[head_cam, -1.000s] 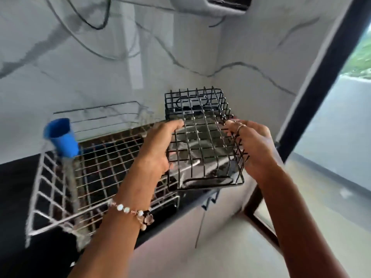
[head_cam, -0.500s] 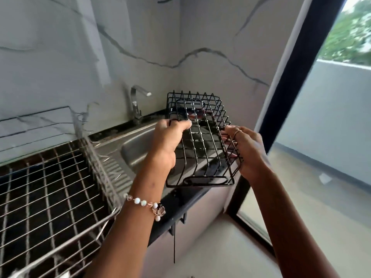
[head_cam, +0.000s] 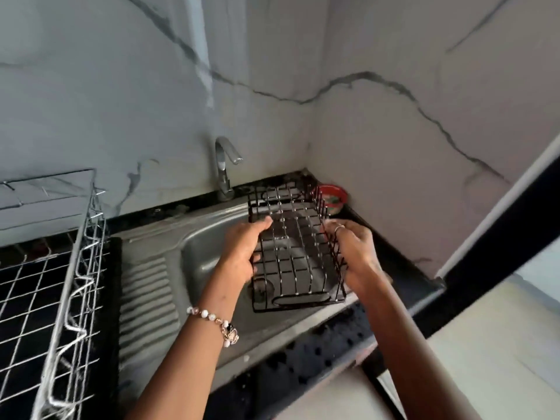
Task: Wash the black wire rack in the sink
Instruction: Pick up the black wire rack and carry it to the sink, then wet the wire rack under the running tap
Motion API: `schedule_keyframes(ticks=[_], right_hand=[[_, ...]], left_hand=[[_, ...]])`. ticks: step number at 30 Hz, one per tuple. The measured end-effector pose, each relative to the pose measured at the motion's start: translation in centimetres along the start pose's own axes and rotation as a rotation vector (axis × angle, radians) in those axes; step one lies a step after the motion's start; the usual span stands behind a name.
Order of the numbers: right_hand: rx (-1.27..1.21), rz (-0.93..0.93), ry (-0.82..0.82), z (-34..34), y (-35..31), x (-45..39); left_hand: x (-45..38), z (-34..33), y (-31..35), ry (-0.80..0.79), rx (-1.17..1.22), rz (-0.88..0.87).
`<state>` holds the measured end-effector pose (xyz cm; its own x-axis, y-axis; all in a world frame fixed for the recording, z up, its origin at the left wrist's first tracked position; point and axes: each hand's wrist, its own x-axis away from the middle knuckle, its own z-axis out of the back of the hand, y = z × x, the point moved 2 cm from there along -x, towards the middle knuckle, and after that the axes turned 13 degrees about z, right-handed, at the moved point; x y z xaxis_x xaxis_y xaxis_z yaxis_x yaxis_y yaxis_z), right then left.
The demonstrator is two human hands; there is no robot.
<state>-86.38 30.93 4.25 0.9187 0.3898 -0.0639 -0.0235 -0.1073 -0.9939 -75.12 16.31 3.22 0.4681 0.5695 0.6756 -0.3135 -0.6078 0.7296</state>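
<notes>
Black coated wire, welded into a small open-topped rectangular rack (head_cam: 295, 253) with a grid floor and low sides, is held in the air over the basin of a stainless steel sink (head_cam: 206, 256), not yet resting in it. The left hand (head_cam: 244, 253) is curled closed around the rack's left side wall, thumb over the top wire and the other fingers hidden beneath. The right hand (head_cam: 356, 253), wearing a ring, is closed on the right side wall in the same way, fingertips hooked through the grid. Between the two sets of fingers lies the rack's floor, with the sink drain showing through near the left palm. Beyond the fingertips, a curved chrome tap (head_cam: 223, 165) stands at the back of the sink with no water visible from it, and a small red round tub (head_cam: 333, 197) sits in the counter corner just past the rack's far end. Left of the left wrist, a large silver wire dish drainer (head_cam: 75, 268) stands on the dark counter. The rack looks light and stiff, likely to keep its shape under a firm grip; its thin smooth wires would probably turn slippery when wet. The long side walls seem the surest places to hold, fingers laced through the gaps.
</notes>
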Motion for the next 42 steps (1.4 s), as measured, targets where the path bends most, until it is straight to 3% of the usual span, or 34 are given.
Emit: schedule_keyframes(ticks=[3,7,11,13,16,19,23,25,28,32,38,42], right_hand=[[0.042,-0.021,-0.091,-2.0,2.3,-2.4],[0.060,-0.049,-0.233,-5.4,5.1,-5.9],[0.230,-0.130,-0.414,-7.9,7.8,-10.0],[0.326,-0.118,-0.418,-8.9,9.1,-12.3],[0.486,0.031,-0.419,-11.1,9.5,-15.9],[0.618,0.230,-0.640,-14.6,8.7,-17.9],[0.773,0.711,-0.987,-20.0,8.4,-19.8],[0.972,0.930,-1.127,-22.4,9.0,-20.6],[1.298,1.058,-1.257,-24.0,9.9,-21.7],[1.436,1.107,-1.289,-24.0,11.3,-22.4],[1.421,1.195,-1.197,-23.3,12.1,-22.2],[1.184,1.049,-1.133,-24.3,12.2,-21.7]], left_hand=[[-1.7,1.2,-0.1,0.094,0.096,0.055],[-4.1,3.1,0.5,0.292,0.146,-0.013],[-7.0,4.3,0.8,0.396,0.090,-0.042],[-8.3,4.7,0.5,0.415,0.106,-0.012],[-9.4,5.3,-0.1,0.474,0.151,0.022],[-10.0,6.0,-0.8,0.551,0.168,0.035],[-10.6,6.7,-1.2,0.617,0.158,0.010],[-10.8,6.8,-1.0,0.641,0.166,0.010],[-11.1,7.1,-0.7,0.645,0.185,0.027],[-11.3,7.6,-0.6,0.630,0.188,0.048],[-12.2,8.3,-0.5,0.606,0.208,0.049],[-12.3,8.7,-0.6,0.583,0.215,0.046]])
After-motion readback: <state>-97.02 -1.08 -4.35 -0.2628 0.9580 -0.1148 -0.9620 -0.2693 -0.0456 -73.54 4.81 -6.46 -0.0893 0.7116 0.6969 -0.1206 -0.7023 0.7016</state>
